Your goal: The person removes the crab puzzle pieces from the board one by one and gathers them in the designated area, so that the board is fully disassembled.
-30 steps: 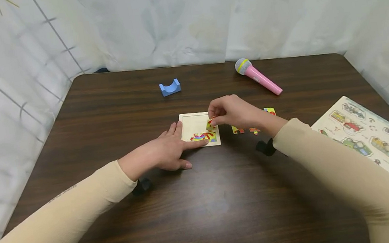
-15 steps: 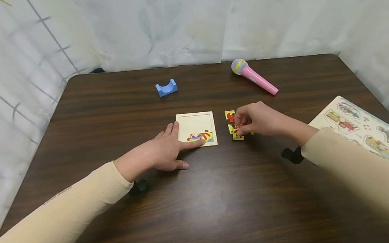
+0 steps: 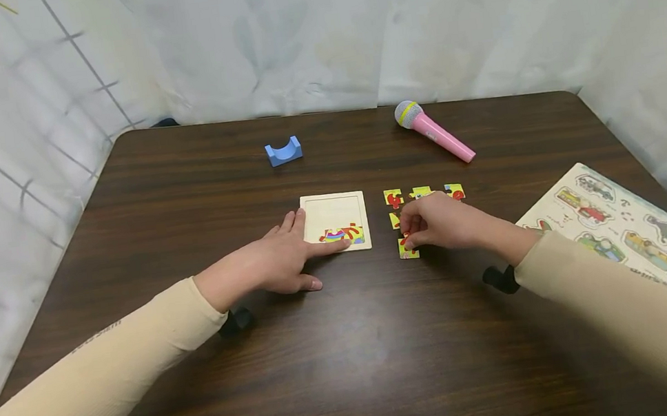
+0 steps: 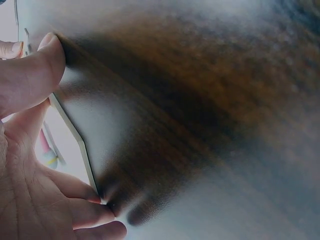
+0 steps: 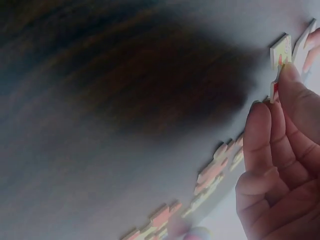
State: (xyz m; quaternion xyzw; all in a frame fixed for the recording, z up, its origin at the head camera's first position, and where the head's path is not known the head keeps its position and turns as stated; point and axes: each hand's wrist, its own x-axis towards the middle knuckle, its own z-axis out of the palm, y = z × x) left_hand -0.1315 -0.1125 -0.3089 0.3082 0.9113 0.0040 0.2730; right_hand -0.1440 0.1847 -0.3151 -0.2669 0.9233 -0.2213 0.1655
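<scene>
My left hand (image 3: 280, 259) rests flat at the left and near side of a small square wooden puzzle tray (image 3: 334, 209). Its index or thumb side lies along the near rim, over the joined jigsaw pieces (image 3: 352, 233) in the tray's near part. My right hand (image 3: 444, 221) pinches a yellow and red jigsaw piece (image 3: 409, 252) between thumb and fingers, right of the tray and close over the table. In the right wrist view this jigsaw piece (image 5: 282, 50) stands out past the thumb tip. The left wrist view shows the tray's edge (image 4: 82, 147) under my fingers.
Loose jigsaw pieces (image 3: 393, 198) lie right of the tray, partly hidden by my right hand. Behind are a blue arched block (image 3: 284, 152) and a pink toy microphone (image 3: 440, 138). A large picture board (image 3: 643, 232) lies at the right.
My right hand has carried a jigsaw piece from over the tray rightward to the loose pieces, then slightly nearer me. My left hand stays on the tray. The view shifted slightly.
</scene>
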